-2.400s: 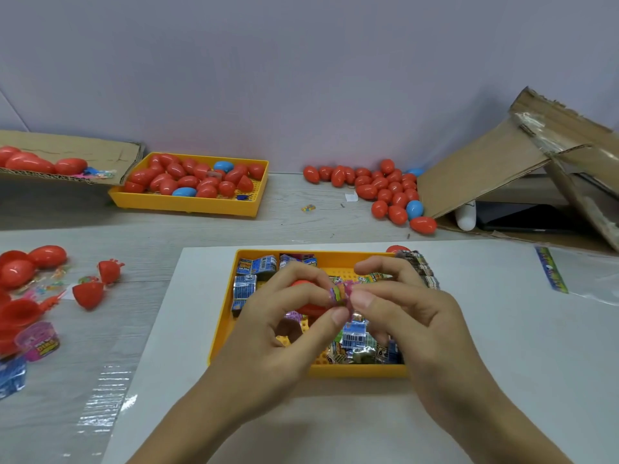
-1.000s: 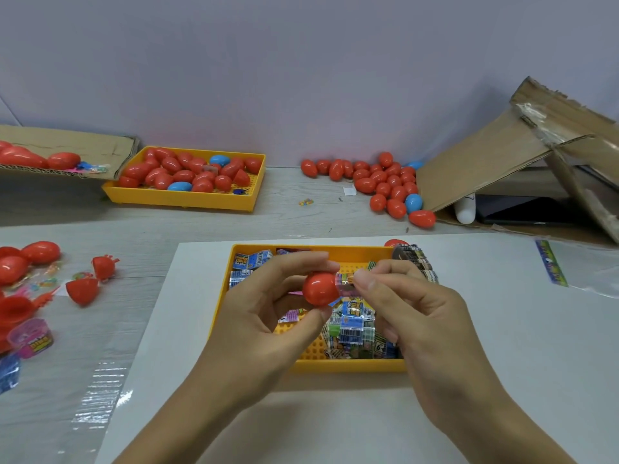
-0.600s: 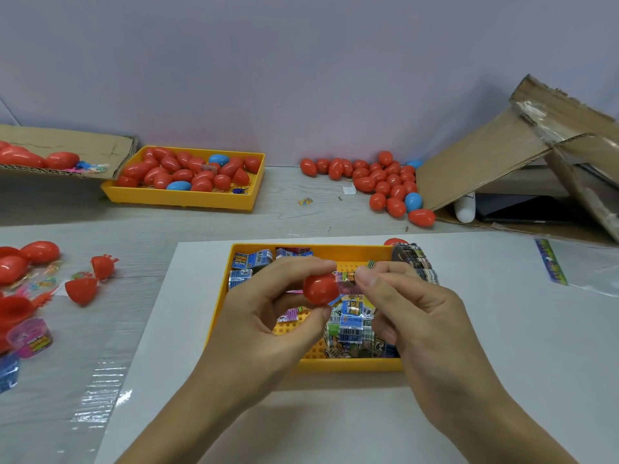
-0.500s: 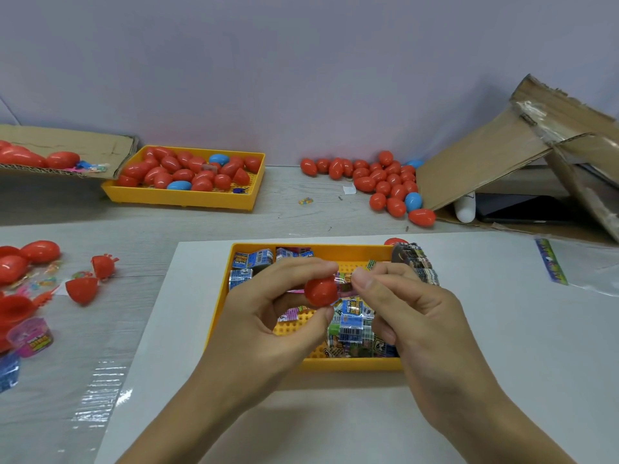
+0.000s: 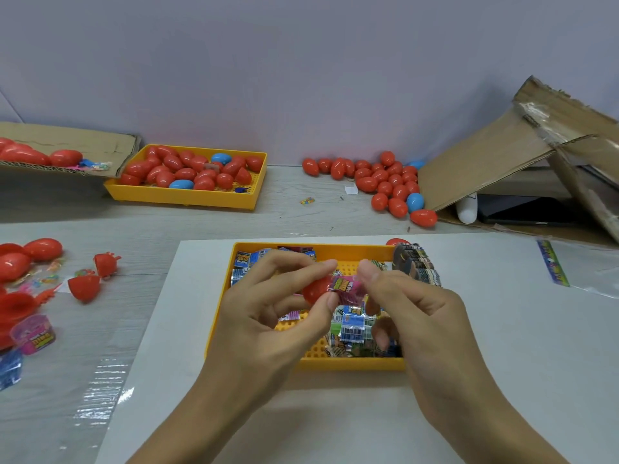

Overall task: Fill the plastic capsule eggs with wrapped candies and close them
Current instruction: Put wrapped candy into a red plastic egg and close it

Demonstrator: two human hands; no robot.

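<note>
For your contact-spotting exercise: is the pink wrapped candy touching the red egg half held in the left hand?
Touching. The head view shows the pink wrapped candy butting into the red egg half, no gap between them.

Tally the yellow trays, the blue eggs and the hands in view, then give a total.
yellow trays: 2
blue eggs: 4
Hands: 2, left hand holding a red egg half, right hand pinching a wrapped candy
Total: 8
</note>
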